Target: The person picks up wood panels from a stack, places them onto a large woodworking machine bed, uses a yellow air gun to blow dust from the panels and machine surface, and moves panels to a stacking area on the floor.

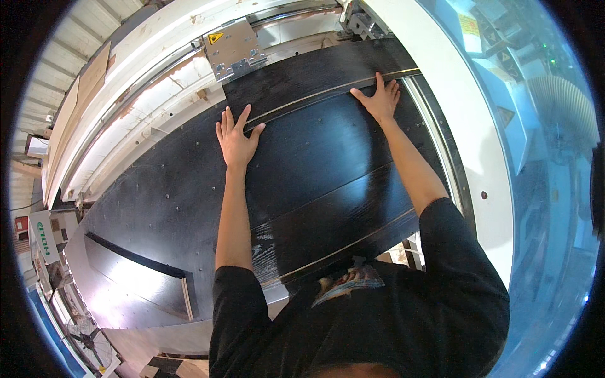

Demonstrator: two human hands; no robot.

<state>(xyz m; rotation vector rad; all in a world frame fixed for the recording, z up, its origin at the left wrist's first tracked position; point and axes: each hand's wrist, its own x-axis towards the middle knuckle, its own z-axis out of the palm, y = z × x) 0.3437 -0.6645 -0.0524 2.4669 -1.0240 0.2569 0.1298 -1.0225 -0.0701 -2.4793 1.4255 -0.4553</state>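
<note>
A glossy black panel lies flat in front of me, with a darker board along its far side. A thin pale edge line runs between the two. My left hand rests at the left end of this line, fingers spread and pointing away from me. Farther right, my right hand lies on the same edge with its thumb stretched out sideways and its fingers apart. Neither hand is wrapped around anything. Nearer my body, a second pale-edged strip crosses the black surface.
A black worktable dotted with small studs spreads left. Past the boards stands a metal plate with a yellow warning triangle on a rail. A white machine frame bounds the right, before a blue machine. A fan stands lower left.
</note>
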